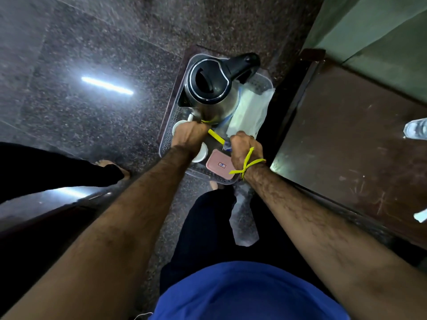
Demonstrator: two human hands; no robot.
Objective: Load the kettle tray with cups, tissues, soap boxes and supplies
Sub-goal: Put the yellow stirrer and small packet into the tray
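Head view: looking straight down past both forearms at a tray carried over a dark speckled stone floor [92, 65].
Tray [169, 125]: grey perforated plastic, rectangular, near centre of frame, long axis running from 12 to 6 o'clock.
Kettle [211, 88]: steel body with black lid and black handle, standing upright at the 12 o'clock end of the tray, handle pointing toward 2 o'clock.
Tissues [250, 112]: white pack in clear wrap, lying at 3 o'clock of the kettle, touching the tray's right wall.
Cups: one white cup [179, 127] at 9 o'clock of the left hand; a second white cup [201, 155] partly hidden under the left wrist.
Soap box [218, 165]: pink, flat, small printed label on top, at the 6 o'clock end of the tray, just beside the second cup.
Yellow item [216, 136]: thin strip-like piece stretched between the two hands; exact kind unclear.
Left hand [190, 137]: knuckles up, grip curled tight around the yellow item's far end, close under the kettle's base.
Right hand [245, 147]: grip curled closed at the yellow item's near end, a small blue-and-white piece showing at the fingers; too small to name.
Wrist thread [247, 165]: yellow, knotted around the right wrist.
Surface [358, 135]: dark brown, scratched, at 3 o'clock of the tray, a clear bottle [416, 130] at its right edge.
Clothing: blue shirt [242, 294], dark trousers, bare feet on the floor.
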